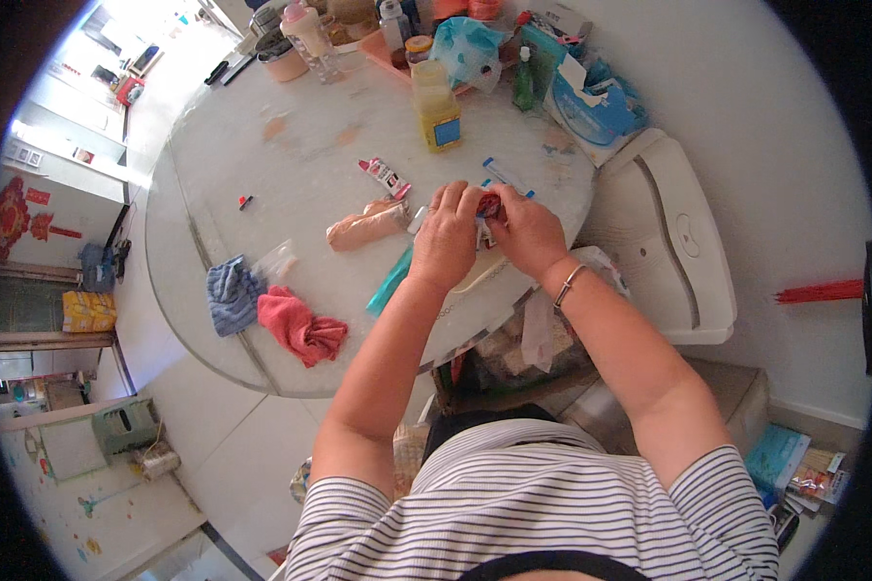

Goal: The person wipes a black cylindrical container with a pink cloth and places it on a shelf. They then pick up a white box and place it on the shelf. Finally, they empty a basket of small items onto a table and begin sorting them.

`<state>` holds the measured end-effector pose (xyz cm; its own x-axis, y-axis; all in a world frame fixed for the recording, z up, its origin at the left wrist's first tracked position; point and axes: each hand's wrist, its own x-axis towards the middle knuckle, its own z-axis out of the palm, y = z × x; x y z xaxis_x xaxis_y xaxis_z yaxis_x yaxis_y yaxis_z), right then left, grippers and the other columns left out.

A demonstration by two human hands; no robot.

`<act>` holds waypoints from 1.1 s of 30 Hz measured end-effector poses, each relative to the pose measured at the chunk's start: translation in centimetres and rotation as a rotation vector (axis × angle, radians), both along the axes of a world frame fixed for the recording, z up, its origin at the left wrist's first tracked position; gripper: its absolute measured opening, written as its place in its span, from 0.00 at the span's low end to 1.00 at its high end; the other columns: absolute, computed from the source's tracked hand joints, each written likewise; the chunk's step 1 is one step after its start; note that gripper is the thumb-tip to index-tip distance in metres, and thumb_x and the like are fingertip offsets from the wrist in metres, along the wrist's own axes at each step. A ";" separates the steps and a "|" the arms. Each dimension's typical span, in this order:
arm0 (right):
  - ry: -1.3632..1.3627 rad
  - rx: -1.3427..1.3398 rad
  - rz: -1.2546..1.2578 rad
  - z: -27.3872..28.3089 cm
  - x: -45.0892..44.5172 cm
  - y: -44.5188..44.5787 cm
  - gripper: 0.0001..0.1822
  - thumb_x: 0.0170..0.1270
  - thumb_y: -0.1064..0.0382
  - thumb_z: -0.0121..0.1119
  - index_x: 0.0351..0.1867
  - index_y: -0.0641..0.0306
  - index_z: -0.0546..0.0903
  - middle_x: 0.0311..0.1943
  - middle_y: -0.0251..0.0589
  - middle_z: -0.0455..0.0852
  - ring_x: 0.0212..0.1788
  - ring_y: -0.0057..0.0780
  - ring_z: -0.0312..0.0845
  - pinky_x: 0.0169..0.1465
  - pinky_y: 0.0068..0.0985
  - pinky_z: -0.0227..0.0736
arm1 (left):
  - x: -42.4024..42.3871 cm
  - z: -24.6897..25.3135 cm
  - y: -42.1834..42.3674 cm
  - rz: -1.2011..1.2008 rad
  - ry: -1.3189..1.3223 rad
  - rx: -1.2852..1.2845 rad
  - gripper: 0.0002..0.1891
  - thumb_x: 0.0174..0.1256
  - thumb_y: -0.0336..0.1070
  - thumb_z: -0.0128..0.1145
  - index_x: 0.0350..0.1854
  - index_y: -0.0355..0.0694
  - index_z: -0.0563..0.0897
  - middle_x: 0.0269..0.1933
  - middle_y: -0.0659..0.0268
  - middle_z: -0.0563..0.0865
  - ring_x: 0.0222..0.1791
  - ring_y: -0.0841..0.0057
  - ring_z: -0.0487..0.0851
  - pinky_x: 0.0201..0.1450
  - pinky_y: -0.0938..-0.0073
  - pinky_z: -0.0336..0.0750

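Observation:
My left hand (447, 232) and my right hand (527, 229) meet near the right side of a round glass-topped table (261, 174). Between their fingertips they hold a small dark red item (488, 205), mostly covered by the fingers, so its kind is unclear. Left of my left hand lie a crumpled tan pouch or cloth (367, 226) and a pink-and-white tube (386, 178). A teal strip (391, 282) sticks out beneath my left forearm. Just beyond my right hand are blue-and-white sticks or pens (505, 174). What lies under the palms is hidden.
A blue cloth (232, 296) and a red cloth (301, 327) lie at the table's left edge, beside a clear plastic bag (278, 261). A yellow plastic container (437, 109), a green bottle (524, 81) and a blue bag (469, 51) stand farther back. A white plastic chair (668, 240) is at right.

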<state>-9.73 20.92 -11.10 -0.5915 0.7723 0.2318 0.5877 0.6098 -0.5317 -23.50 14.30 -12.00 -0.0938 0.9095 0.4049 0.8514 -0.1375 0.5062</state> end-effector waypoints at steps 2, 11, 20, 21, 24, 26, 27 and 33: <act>-0.006 -0.008 -0.015 -0.5 0.1 0.2 0.14 0.63 0.60 0.57 0.49 0.57 0.73 0.36 0.48 0.86 0.37 0.51 0.83 0.37 0.45 0.77 | 0.2 0.4 0.0 -0.008 0.047 -0.006 0.26 0.54 0.22 0.57 0.58 0.44 0.74 0.58 0.54 0.76 0.61 0.53 0.73 0.62 0.59 0.72; 0.094 -0.121 -0.005 -0.8 0.0 -0.2 0.23 0.61 0.63 0.57 0.58 0.63 0.69 0.39 0.54 0.86 0.39 0.54 0.83 0.41 0.47 0.77 | 0.0 0.2 -0.2 -0.045 0.131 -0.012 0.27 0.52 0.26 0.59 0.58 0.52 0.76 0.59 0.57 0.75 0.61 0.55 0.73 0.59 0.59 0.74; 0.245 -0.171 0.054 -1.7 0.5 0.2 0.29 0.60 0.67 0.57 0.63 0.65 0.66 0.41 0.57 0.85 0.42 0.57 0.82 0.45 0.46 0.76 | 0.2 0.2 -0.3 -0.020 0.199 -0.033 0.25 0.53 0.29 0.60 0.56 0.57 0.78 0.62 0.56 0.72 0.63 0.54 0.72 0.59 0.58 0.74; 0.259 -0.166 0.056 -1.8 0.5 0.2 0.28 0.60 0.67 0.57 0.63 0.65 0.67 0.41 0.57 0.85 0.42 0.56 0.82 0.45 0.46 0.76 | 0.2 0.1 -0.4 -0.015 0.199 -0.024 0.26 0.53 0.28 0.59 0.56 0.57 0.78 0.62 0.55 0.72 0.63 0.53 0.72 0.59 0.58 0.74; 0.259 -0.215 0.034 -1.2 0.7 0.6 0.24 0.60 0.68 0.56 0.60 0.64 0.71 0.41 0.56 0.86 0.41 0.54 0.83 0.44 0.44 0.76 | 0.0 -0.2 -0.3 -0.005 0.215 -0.023 0.25 0.53 0.27 0.58 0.56 0.56 0.80 0.64 0.53 0.71 0.63 0.52 0.71 0.59 0.58 0.74; 0.279 -0.271 -0.031 -0.8 0.9 1.3 0.21 0.60 0.68 0.57 0.57 0.64 0.73 0.40 0.55 0.86 0.40 0.51 0.83 0.43 0.42 0.77 | -0.2 -0.3 -0.4 0.004 0.225 -0.049 0.24 0.54 0.28 0.58 0.55 0.55 0.80 0.65 0.52 0.70 0.64 0.52 0.71 0.59 0.59 0.74; 0.304 -0.298 -0.090 -0.7 1.1 2.3 0.20 0.60 0.67 0.57 0.56 0.63 0.75 0.39 0.53 0.86 0.40 0.50 0.83 0.43 0.41 0.77 | -0.2 -0.2 -0.4 0.006 0.225 -0.068 0.23 0.54 0.28 0.57 0.55 0.55 0.80 0.65 0.52 0.69 0.64 0.53 0.70 0.60 0.59 0.74; -0.055 -0.052 -0.161 -4.7 1.5 7.3 0.22 0.58 0.60 0.62 0.54 0.62 0.77 0.44 0.51 0.83 0.47 0.47 0.81 0.48 0.37 0.77 | 0.3 0.0 -0.1 0.016 0.193 -0.115 0.22 0.56 0.26 0.55 0.53 0.52 0.80 0.66 0.54 0.69 0.65 0.53 0.70 0.62 0.60 0.73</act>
